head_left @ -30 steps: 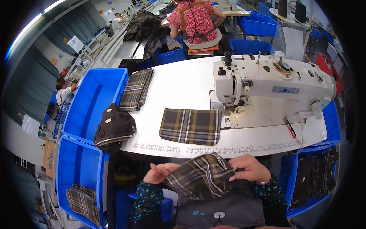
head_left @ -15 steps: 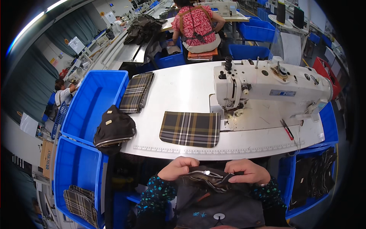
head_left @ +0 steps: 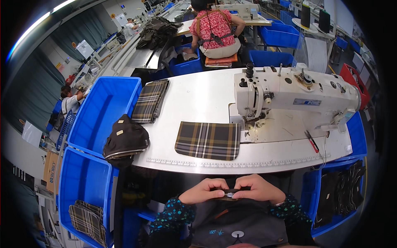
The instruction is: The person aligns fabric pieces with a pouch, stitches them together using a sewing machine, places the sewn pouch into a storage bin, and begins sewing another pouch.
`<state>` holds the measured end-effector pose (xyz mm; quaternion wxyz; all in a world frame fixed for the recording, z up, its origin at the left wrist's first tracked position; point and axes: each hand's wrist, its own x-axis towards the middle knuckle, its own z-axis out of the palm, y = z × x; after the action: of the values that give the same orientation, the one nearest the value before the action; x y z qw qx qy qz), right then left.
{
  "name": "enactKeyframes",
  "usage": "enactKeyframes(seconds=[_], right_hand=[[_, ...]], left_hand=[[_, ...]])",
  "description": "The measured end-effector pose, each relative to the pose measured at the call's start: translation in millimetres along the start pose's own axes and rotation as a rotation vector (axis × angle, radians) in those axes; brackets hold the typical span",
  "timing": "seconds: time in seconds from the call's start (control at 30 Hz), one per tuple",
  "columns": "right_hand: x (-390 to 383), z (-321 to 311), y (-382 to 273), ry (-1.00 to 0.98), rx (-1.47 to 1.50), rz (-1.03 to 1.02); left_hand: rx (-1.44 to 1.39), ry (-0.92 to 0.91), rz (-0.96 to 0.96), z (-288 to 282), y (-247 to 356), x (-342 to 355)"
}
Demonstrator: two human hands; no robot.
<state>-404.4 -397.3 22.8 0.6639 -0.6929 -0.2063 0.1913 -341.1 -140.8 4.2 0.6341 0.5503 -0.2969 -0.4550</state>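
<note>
Currently pinching small dark fabric piece point(head_left: 230, 192) with metal fitting between left hand point(head_left: 204, 191) and right hand point(head_left: 257, 189), both grips clenched on it, held at lap. Beyond grip on surface point(head_left: 198, 99): plaid panel point(head_left: 208, 140) lying flat, unsewn; sewing machine point(head_left: 289, 93) unused.

A garment factory: industrial sewing machine point(head_left: 289, 93), blue bins point(head_left: 105, 111) (fabric-filled), rows of workstations.

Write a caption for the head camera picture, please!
Both hands, left hand and right hand, pinch a small metal piece over dark fabric.
</note>
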Motion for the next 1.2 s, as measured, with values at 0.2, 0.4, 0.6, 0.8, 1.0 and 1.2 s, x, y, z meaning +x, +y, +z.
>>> enactKeyframes(seconds=[0.2, 0.4, 0.6, 0.8, 1.0, 1.2], right_hand=[[1, 5, 7, -0.051, 0.016, 0.000], [2, 5, 6, -0.039, 0.070, 0.034], [-2, -3, -6, -0.094, -0.005, -0.024], [-41, -48, -2, 0.276, 0.245, -0.296], [-32, -68, -5, 0.300, -0.190, -0.378], [27, -59, 24, 0.269, -1.051, -0.707]], left_hand=[[-0.052, -0.057, -0.027, 8, -4, 3], [0.002, -0.010, -0.055, 9, 0, 1], [0.026, -0.161, -0.091, -6, 6, -6], [0.105, -0.033, -0.082, -50, 8, -61], [0.527, 0.240, -0.008, -79, 62, -107], [1.454, 0.740, 0.061, -73, 144, -102]])
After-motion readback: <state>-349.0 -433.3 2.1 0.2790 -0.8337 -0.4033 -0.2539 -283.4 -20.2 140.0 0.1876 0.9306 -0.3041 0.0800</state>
